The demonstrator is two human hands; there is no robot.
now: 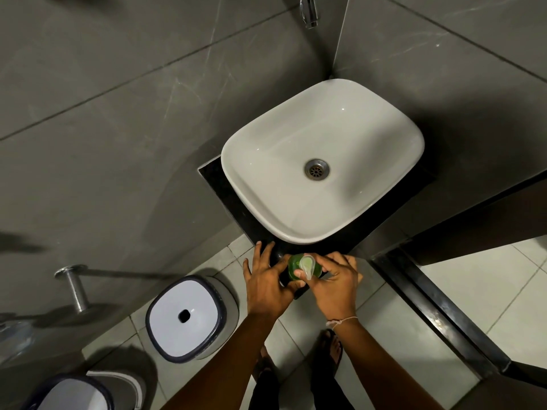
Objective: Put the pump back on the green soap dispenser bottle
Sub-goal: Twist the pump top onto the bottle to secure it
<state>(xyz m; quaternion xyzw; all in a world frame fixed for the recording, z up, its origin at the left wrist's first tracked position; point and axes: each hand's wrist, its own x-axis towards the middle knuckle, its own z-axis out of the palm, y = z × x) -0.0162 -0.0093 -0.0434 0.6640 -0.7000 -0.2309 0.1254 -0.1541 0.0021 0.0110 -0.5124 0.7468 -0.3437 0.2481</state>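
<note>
Clear plastic pump (306,265) already atop round green soap bottle (299,269) on black table (260,226); right hand (334,279) pinching pump, left hand (266,279) loosely bracing bottle; tightening probably left.

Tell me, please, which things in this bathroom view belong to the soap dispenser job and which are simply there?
Part of the job:
- green soap bottle on the black counter
- clear pump on top of it
- left hand against the bottle
- right hand at the pump

Just there:
- white basin
- white-lidded bin
- wall tap
- metal holder
</note>
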